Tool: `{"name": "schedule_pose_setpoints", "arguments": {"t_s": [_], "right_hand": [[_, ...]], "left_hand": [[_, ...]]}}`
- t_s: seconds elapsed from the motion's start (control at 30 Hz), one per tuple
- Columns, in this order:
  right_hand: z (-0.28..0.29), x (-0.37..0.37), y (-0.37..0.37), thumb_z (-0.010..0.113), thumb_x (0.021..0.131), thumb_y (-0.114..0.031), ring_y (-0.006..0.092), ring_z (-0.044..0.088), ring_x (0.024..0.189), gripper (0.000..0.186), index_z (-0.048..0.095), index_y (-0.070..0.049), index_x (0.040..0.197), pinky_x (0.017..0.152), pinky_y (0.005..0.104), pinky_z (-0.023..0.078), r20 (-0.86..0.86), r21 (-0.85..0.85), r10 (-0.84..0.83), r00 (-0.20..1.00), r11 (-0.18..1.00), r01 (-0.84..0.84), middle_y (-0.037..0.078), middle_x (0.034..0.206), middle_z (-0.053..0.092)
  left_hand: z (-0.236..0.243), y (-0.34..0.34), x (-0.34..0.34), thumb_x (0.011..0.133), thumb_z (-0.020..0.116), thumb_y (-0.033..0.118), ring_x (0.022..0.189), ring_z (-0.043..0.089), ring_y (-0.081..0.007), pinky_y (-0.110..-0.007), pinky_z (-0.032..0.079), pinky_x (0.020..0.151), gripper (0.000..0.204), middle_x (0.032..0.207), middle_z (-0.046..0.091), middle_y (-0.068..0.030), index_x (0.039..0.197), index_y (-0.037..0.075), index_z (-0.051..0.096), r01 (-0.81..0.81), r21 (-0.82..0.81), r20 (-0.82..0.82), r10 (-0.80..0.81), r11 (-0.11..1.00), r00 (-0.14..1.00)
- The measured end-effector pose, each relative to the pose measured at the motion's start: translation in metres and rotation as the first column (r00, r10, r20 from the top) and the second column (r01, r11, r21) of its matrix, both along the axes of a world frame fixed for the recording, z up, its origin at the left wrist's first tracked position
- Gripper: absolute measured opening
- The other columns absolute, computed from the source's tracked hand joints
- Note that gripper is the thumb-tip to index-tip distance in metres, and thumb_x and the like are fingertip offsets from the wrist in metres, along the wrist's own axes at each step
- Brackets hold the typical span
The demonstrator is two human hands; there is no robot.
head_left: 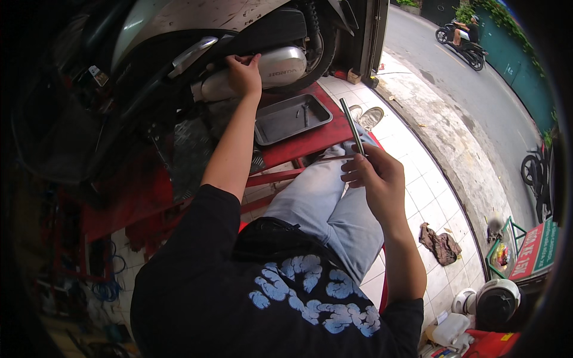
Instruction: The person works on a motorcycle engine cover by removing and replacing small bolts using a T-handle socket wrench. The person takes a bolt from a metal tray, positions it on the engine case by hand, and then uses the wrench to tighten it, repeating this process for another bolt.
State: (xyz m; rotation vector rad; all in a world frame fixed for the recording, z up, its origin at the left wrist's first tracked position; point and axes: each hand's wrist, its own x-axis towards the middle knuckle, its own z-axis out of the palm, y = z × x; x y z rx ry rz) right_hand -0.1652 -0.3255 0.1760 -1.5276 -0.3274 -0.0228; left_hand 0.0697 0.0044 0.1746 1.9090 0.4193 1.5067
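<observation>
- Evidently the work is centring on the chrome exhaust muffler of a scooter that is standing on a red lift platform; the muffler is lying low along the scooter's flank, just ahead of the rear wheel.
- The left hand is resting on the muffler's upper edge, fingers spread and curling over the seam where it is meeting the dark bodywork; it is pressing or feeling there rather than gripping.
- The right hand is holding a long slim metal rod, seemingly a bolt or axle pin, fingers closed around its lower end, with the rod pointing up towards the muffler yet well apart from it.
- Judging by this, the step in hand is locating or steadying the muffler's mounting point while the rod is being readied.
- The next move is likely calling for bringing the rod across to the muffler and lining it up with its hole, which is hidden from here.
- Just below the muffler, a grey metal tray is sitting on the platform, holding a few small parts.
- Farther from the muffler, a crumpled rag is lying on the white tiles, and a rider on a motorbike is passing along the street beyond.
</observation>
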Motion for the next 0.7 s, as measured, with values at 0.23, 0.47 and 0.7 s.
{"name": "schedule_pose_setpoints", "arguments": {"t_s": [0.23,0.47,0.7], "right_hand": [[-0.003,0.001,0.001,0.055,0.099,-0.009,0.0176,0.072,0.074,0.026,0.06,0.007,0.119,0.062,0.0248,0.055,-0.022,-0.001,0.011,1.0,1.0,-0.011,0.013,0.087,0.07],[-0.003,0.0,0.0,0.055,0.099,-0.009,0.0175,0.072,0.074,0.026,0.06,0.007,0.119,0.062,0.025,0.055,-0.006,-0.013,0.001,1.0,1.0,-0.001,0.012,0.087,0.07],[0.0,0.0,-0.002,0.056,0.099,-0.009,0.0172,0.071,0.073,0.026,0.059,0.008,0.119,0.061,0.0251,0.055,-0.011,0.024,0.017,1.0,1.0,-0.017,0.012,0.088,0.07]], "left_hand": [[0.001,-0.002,0.002,0.076,0.083,0.034,0.083,0.067,-0.0353,-0.046,0.049,0.071,0.049,0.089,0.068,-0.0103,0.099,0.007,0.048,-0.052,0.028,-0.041,0.053,0.998,0.998],[0.008,-0.015,0.003,0.078,0.081,0.033,0.085,0.067,-0.0365,-0.048,0.051,0.072,0.045,0.088,0.067,-0.0105,0.098,0.009,0.049,-0.138,-0.044,-0.062,0.135,0.989,0.989],[-0.009,-0.011,0.012,0.086,0.071,0.027,0.09,0.065,-0.0371,-0.048,0.051,0.075,0.033,0.097,0.064,-0.0144,0.102,0.008,0.05,-0.071,0.15,0.064,0.062,0.986,0.996]]}}
